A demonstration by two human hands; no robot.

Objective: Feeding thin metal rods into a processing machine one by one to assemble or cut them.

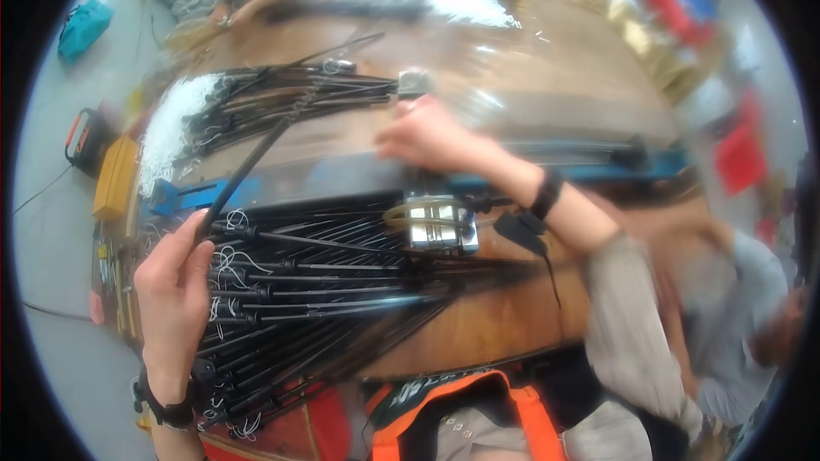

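Note:
My left hand [175, 286] is closed around the lower end of a black rod [248, 164], which slants up to the right. A pale, coil-like stretch shows farther up this rod. Out over the table, my right hand [434, 132] has its fingers curled together and is slightly blurred. Anything inside them is too small or hidden to make out. Just beyond its fingers is a small silvery block [414, 84]. Below my hands lies a thick bundle of black rods [333, 294], with white string loops [229, 265] at their left ends.
A metal device with a hose [442, 224] sits among the rods. Another black-rod bundle [290, 94] lies beyond, beside a heap of small white pieces [175, 124]. A blue bar [547, 172] crosses the wooden table [547, 60]. Other people are at the far left and right.

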